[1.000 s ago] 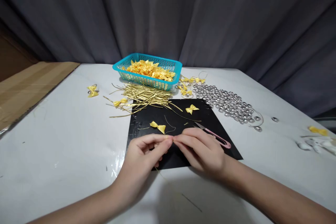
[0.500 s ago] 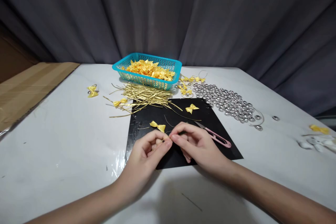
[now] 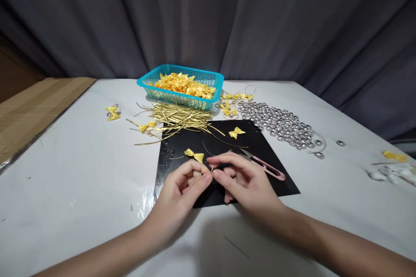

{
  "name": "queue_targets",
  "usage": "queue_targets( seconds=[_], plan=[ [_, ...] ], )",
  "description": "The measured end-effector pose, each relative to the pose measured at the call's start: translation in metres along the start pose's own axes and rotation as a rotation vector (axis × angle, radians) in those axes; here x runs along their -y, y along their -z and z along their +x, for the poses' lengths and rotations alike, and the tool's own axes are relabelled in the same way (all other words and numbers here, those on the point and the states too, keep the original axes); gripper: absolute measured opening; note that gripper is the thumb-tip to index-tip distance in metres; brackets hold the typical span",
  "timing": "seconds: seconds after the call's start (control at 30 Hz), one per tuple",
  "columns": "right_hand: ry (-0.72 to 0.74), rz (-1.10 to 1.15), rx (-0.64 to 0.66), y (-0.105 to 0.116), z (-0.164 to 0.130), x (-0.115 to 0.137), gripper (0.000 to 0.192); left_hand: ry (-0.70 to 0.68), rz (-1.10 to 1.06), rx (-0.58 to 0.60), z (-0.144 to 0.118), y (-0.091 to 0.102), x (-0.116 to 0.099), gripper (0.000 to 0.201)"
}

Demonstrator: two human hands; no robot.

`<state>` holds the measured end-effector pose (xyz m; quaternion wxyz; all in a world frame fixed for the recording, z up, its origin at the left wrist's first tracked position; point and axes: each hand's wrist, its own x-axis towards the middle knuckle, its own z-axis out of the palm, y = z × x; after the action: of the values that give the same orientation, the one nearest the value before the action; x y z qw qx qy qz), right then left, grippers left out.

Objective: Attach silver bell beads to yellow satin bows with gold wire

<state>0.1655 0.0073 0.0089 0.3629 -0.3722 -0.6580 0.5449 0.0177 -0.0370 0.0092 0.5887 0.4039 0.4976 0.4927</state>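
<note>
Both hands meet low in the middle of the frame, over the black mat (image 3: 260, 138). Left hand (image 3: 182, 192) and right hand (image 3: 245, 181) each have fingertips nipped shut on a short gold wire (image 3: 211, 168) between them. Just above lies a yellow bow (image 3: 194, 154); pink snips (image 3: 264, 165) rest to the right, a teal basket (image 3: 208, 104) higher up.

text: none readable | labels/brands/numbers: none on teal basket (image 3: 182, 95), black mat (image 3: 221, 156) or pink snips (image 3: 264, 166) | view: possibly too coarse for small print
</note>
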Motion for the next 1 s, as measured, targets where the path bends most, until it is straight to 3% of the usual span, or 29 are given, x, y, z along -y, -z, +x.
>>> queue_targets(
  seconds=[0.1,0.27,0.4,0.73,1.0],
  plan=[
    [-0.228,0.177,0.126,-0.0019,0.0007,-0.0002,0.033,-0.022,-0.025,-0.002,-0.0005,-0.0016,-0.0011,0.018],
    [-0.312,0.245,-0.022,-0.0054,-0.0019,0.0027,0.030,-0.037,-0.009,-0.037,-0.0030,-0.0024,0.0009,0.020],
    [-0.319,0.247,-0.090,-0.0041,-0.0014,0.0046,0.027,-0.013,0.015,-0.074,-0.0035,-0.0021,0.0017,0.023],
    [-0.304,0.236,0.093,-0.0040,-0.0006,-0.0012,0.029,-0.002,0.110,-0.123,-0.0026,-0.0015,0.0020,0.022],
    [-0.291,0.208,0.119,-0.0038,-0.0004,-0.0031,0.026,-0.083,0.037,-0.173,-0.0038,-0.0025,0.0057,0.013]
  ],
)
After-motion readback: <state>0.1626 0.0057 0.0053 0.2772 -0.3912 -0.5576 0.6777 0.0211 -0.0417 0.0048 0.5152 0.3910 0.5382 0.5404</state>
